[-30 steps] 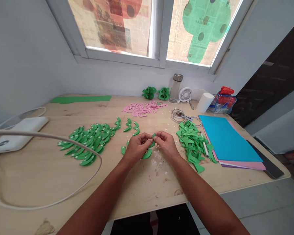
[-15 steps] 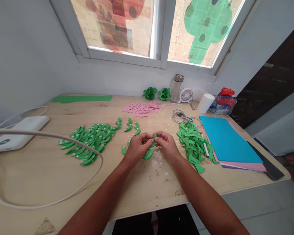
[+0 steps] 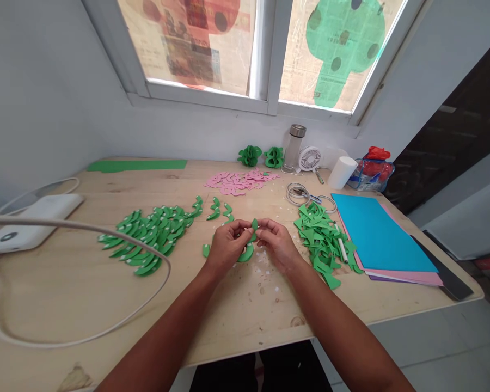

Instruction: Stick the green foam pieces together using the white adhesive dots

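Between my two hands is a small green foam piece [image 3: 254, 224], its tip standing up above the fingers. My left hand [image 3: 230, 243] pinches it between thumb and fingertips. My right hand [image 3: 278, 243] meets it from the other side, thumb and index finger closed at its edge. Just under the hands lies a curved green piece [image 3: 245, 253], partly covered by my left hand. More curved green pieces [image 3: 214, 209] with white tape squares lie beyond and to the left. A large overlapping group of such green pieces [image 3: 151, 237] spreads further left.
Green scraps [image 3: 324, 245] and a white marker [image 3: 343, 250] lie right, beside blue sheets [image 3: 375, 234]. Tape rolls [image 3: 298, 194], pink cut-outs [image 3: 239, 181], a bottle [image 3: 294, 147] and a small fan [image 3: 309, 159] stand or lie behind. A white cable [image 3: 106, 231] loops across the left.
The green piece has shifted slightly left and now stands more upright between my fingertips. My right fingers have eased a little apart from my left. The rest looks unchanged.
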{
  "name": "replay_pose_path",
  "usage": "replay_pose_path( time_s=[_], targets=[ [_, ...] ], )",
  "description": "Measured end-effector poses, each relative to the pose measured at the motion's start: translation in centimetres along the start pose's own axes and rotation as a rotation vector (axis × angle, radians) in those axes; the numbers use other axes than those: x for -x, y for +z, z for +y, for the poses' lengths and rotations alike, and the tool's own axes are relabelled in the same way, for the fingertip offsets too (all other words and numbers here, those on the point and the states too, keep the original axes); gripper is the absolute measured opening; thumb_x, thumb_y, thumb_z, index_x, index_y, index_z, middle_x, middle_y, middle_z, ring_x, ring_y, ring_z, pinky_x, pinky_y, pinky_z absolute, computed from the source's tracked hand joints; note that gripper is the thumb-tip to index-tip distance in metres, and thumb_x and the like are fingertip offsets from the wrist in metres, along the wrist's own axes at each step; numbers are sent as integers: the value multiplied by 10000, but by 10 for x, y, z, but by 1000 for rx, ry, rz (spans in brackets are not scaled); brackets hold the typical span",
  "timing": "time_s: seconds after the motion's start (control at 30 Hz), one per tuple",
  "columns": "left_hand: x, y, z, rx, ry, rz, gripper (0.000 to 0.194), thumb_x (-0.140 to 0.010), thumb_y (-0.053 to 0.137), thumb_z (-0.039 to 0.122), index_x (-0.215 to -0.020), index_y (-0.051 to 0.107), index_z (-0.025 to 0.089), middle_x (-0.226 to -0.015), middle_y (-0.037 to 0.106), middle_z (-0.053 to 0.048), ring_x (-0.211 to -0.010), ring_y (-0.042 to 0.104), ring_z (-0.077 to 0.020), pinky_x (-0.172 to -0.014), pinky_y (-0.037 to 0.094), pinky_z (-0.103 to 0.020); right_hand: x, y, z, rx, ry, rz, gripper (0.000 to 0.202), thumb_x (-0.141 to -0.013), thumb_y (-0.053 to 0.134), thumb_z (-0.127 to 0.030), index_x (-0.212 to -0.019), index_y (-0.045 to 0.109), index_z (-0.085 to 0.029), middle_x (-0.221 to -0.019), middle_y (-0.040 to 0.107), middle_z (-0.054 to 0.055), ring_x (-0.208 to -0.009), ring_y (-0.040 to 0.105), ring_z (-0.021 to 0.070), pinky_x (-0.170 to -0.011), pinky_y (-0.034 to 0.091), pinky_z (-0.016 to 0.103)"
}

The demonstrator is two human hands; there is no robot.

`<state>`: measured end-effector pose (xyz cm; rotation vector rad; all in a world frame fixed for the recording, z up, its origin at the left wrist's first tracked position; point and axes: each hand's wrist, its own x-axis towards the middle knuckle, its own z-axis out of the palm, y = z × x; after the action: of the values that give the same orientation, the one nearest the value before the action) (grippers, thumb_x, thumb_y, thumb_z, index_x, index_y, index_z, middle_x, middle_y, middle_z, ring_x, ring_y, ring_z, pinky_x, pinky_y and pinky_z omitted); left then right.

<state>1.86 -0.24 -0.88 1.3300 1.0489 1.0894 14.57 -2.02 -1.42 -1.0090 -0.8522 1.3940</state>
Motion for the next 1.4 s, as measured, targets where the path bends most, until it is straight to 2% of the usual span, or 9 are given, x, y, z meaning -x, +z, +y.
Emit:
replay_pose_path(
  time_s=[0.23,0.53,0.7,0.8,1.0,1.17,1.4],
  targets=[
    [1,2,4,60,-38,-30,315,-651,667,383,-840,627,134,-506,474,48,-405,394,-66,-384,303,-180,-4,-2,5,50,-78,87,233,-574,695,-217,-799,648,-180,-635,627,-12,-538,514,104,-519,358,223],
    [2,-7,7,93,-24,-100,313,-620,718,322,-872,651,148,-667,632,-25,-592,580,-138,-561,488,-251,-3,-2,-5,59,-147,168,228,-569,681,-221,-787,624,-183,-586,587,-35,-536,511,107,-550,398,241],
    [0,-7,2,64,-4,-80,330,-619,720,348,-869,654,142,-704,657,-42,-617,594,-149,-584,494,-263,-3,-2,-4,85,-123,155,217,-598,663,-250,-802,636,-179,-613,596,-21,-540,508,107,-529,369,231],
    [-1,-6,1,57,14,-69,312,-618,720,340,-854,658,146,-688,657,-31,-609,594,-143,-588,491,-256,-4,-2,-1,130,-108,144,164,-625,646,-283,-747,644,-174,-618,596,-12,-548,499,108,-533,358,235],
    [0,-7,4,78,-10,-99,268,-642,707,315,-844,663,145,-720,671,-35,-607,593,-128,-590,482,-239,-4,-2,-1,144,-118,127,171,-634,655,-323,-711,643,-171,-612,595,-14,-551,492,108,-548,367,240],
    [-1,-8,4,112,-41,-105,243,-632,711,311,-798,659,141,-650,646,-19,-558,573,-121,-549,467,-232,-2,-1,-2,165,-130,114,149,-640,655,-312,-699,641,-176,-597,586,-22,-549,490,109,-552,368,241],
    [-1,-7,3,87,-13,-89,171,-629,689,267,-743,636,150,-615,625,-1,-544,566,-117,-526,455,-221,-4,-2,0,215,-122,121,180,-668,639,-349,-641,623,-172,-577,573,-18,-552,491,112,-547,361,240]
  ],
)
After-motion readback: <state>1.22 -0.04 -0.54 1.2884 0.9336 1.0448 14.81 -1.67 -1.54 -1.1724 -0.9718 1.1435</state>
